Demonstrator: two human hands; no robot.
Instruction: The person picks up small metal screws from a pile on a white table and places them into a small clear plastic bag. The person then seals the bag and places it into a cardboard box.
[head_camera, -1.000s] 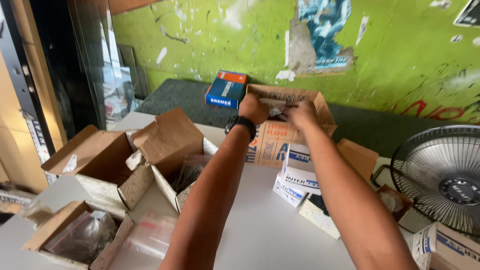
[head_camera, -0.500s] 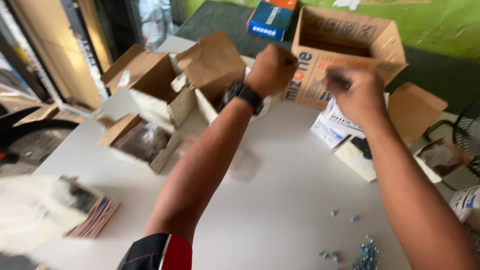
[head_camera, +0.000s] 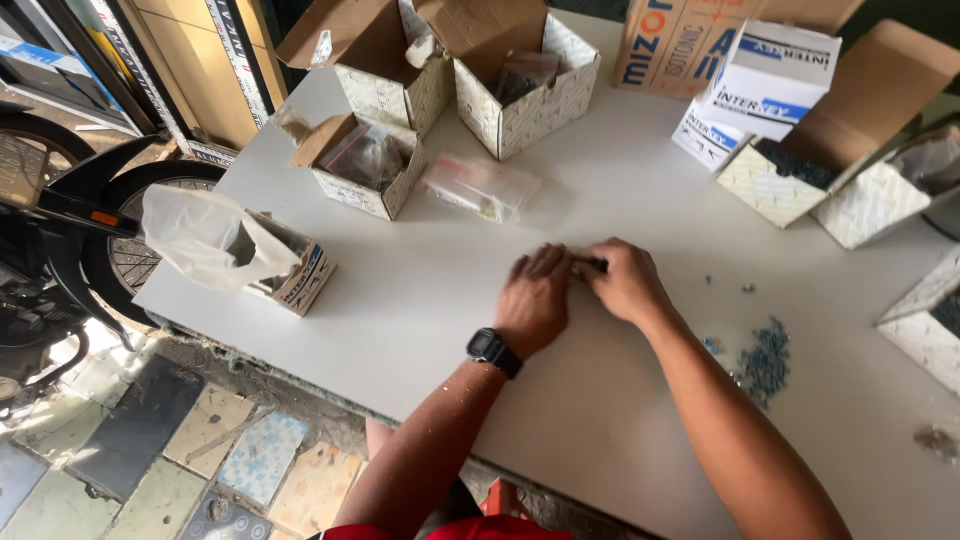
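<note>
Both hands have come down from the large carton at the top of the frame, where they were a second ago, to the bare middle of the white table (head_camera: 400, 300). The left hand (head_camera: 535, 300), with a black watch (head_camera: 492, 350) on its wrist, lies knuckles up, fingers curled close together. The right hand (head_camera: 625, 282) meets it fingertip to fingertip. Between them sits a small dark item (head_camera: 590, 264), pinched at the centre of the frame; its kind cannot be told, and which hand carries the grip is unclear.

The view has also swung downward: the green wall is gone, and the table edge and tiled floor (head_camera: 150, 440) now show at lower left.

Surroundings:
- Right of the right forearm: a scatter of small blue-grey screws (head_camera: 765, 355), loose on the table, near the hands but apart from them.
- Above the hands: a clear plastic packet (head_camera: 480, 187), lying flat.
- Upper left: three open patterned boxes (head_camera: 365, 165), holding bagged contents.
- Left edge: a small box with a white plastic bag (head_camera: 205, 235) draped over it.
- Upper right: the large carton (head_camera: 670, 45), white printed boxes and further open boxes.
- Far left, beyond the table: a motorcycle wheel (head_camera: 130, 260).

Judgement: reaching into the carton has ended; the work has shifted to fine handling of one small piece at table level.
</note>
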